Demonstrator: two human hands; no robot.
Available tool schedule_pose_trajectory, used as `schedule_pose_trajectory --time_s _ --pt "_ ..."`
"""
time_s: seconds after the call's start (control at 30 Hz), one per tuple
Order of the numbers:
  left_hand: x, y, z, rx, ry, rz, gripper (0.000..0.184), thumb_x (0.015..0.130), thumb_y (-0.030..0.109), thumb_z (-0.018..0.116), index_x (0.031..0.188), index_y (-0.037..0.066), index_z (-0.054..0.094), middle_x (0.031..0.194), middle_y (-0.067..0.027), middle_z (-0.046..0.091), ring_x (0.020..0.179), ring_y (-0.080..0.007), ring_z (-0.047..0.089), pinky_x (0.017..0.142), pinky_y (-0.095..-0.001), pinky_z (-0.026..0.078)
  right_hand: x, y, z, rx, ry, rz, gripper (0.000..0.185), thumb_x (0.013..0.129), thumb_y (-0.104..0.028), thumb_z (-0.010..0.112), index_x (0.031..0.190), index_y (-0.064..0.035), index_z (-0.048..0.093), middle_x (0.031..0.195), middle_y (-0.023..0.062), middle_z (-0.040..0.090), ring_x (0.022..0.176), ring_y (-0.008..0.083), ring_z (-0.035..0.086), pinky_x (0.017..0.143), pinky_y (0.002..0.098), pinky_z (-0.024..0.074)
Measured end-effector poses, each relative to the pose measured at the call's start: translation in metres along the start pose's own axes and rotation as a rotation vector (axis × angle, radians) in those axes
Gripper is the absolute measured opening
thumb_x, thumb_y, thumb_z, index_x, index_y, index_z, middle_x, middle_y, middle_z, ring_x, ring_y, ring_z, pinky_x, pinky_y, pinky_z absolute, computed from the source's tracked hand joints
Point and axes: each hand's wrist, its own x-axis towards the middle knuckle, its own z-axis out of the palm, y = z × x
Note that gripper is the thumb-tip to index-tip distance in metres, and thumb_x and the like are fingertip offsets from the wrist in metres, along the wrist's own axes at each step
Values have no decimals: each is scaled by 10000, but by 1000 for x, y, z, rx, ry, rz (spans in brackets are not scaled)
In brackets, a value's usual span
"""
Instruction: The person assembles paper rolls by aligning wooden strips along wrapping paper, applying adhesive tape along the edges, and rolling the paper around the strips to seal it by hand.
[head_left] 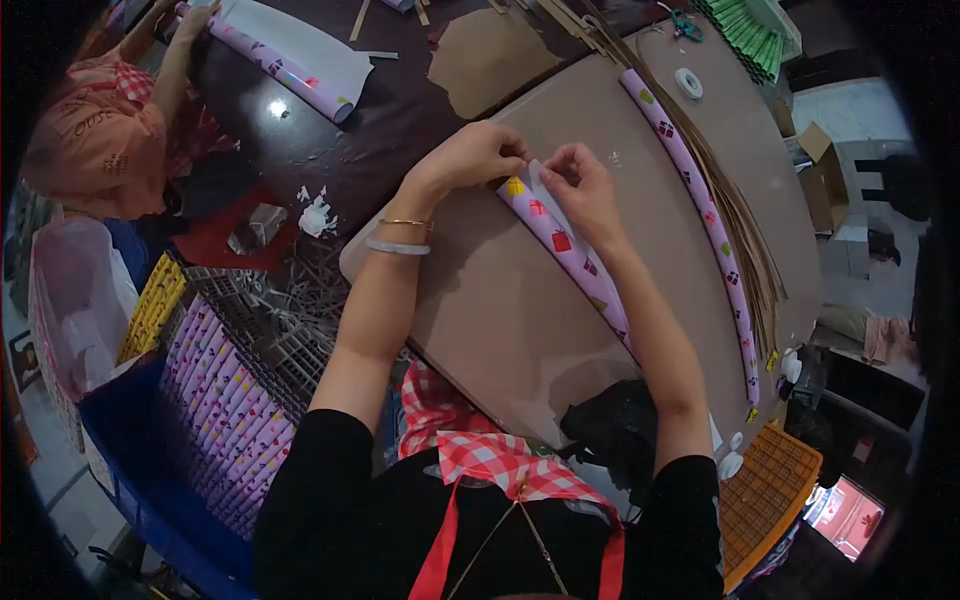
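A lilac wrapping paper roll (562, 240) printed with gift boxes lies slantwise on the table, its near end partly hidden behind my right forearm. At its far end my left hand (478, 158) is closed, with fingertips pinching the tip of the roll. My right hand (588, 197) is closed too, thumb and finger pinched together beside that same end. A narrow whitish piece (536, 176) shows between my two hands; whether it is the paper's edge or a separate strip I cannot tell. Further right lies a second lilac roll (690, 180).
Brown paper strips (745, 220) run beside the second roll, near a white tape roll (688, 83) and scissors (684, 25). At left stands a blue bin (150, 505) with several finished rolls (225, 410). Across the dark table, another person (110, 140) handles a lilac sheet (285, 75).
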Motion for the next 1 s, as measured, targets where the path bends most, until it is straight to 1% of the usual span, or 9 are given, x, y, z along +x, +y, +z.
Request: schedule_pose_trajectory --time_s 0.1,0.17,0.2,0.27,0.5,0.57,0.7,0.77,1.0 --pt "2 -2 -2 18 -39 10 239 792 158 629 935 -33 624 710 -72 626 619 -105 542 579 -262 455 0 3 0 44 -9 -29 129 781 -99 633 862 -41 553 776 44 587 741 150 565 702 291 445" --pt "3 -5 -2 99 -23 135 233 795 152 622 929 -39 624 728 -89 638 633 -112 553 606 -265 465 -4 -5 1 -541 165 -369 94 763 -76 643 829 -62 578 798 48 586 755 164 596 699 296 463" --pt "4 -6 -2 96 -23 135 233 795 152 622 929 -39 624 728 -89 638 633 -112 553 606 -265 465 -7 -11 1 -542 163 -367 94 763 -76 643 829 -62 578 798 48 586 755 164 596 699 296 463" --pt "5 -8 0 28 -18 116 232 798 153 621 921 -44 628 741 -104 647 650 -115 565 625 -267 470 -11 -23 2 -835 244 -497 64 745 -134 650 787 -100 616 782 43 579 752 217 580 701 343 436" --pt "10 -11 1 109 -36 40 237 801 161 622 915 -46 634 746 -109 649 662 -109 565 636 -262 471 -6 -17 5 -932 224 -512 90 766 -209 634 793 -123 632 774 18 606 760 208 576 703 352 421" --pt "10 -12 2 29 -8 62 242 740 174 623 879 -20 663 768 -139 660 670 -180 609 642 -294 477 -5 -17 5 -937 217 -477 89 761 -211 640 785 -126 635 759 16 612 760 209 578 702 353 424" --pt "11 -14 1 17 -20 72 255 726 186 641 877 -18 667 742 -137 655 638 -176 603 619 -296 473 -4 -19 6 -938 219 -477 93 751 -216 648 766 -124 639 753 18 612 743 213 581 677 353 433" --pt "12 -17 4 -70 2 77 255 705 184 654 877 -4 675 692 -125 644 593 -164 581 584 -292 466 -3 -16 9 -905 273 -520 124 724 -213 650 657 -115 613 697 17 592 709 202 575 623 343 427" --pt "10 -11 1 -7 6 90 231 688 180 664 856 22 688 635 -97 623 537 -143 536 530 -276 445 -5 -20 16 -969 304 -500 109 713 -215 654 660 -124 626 673 23 591 664 199 582 543 349 470"
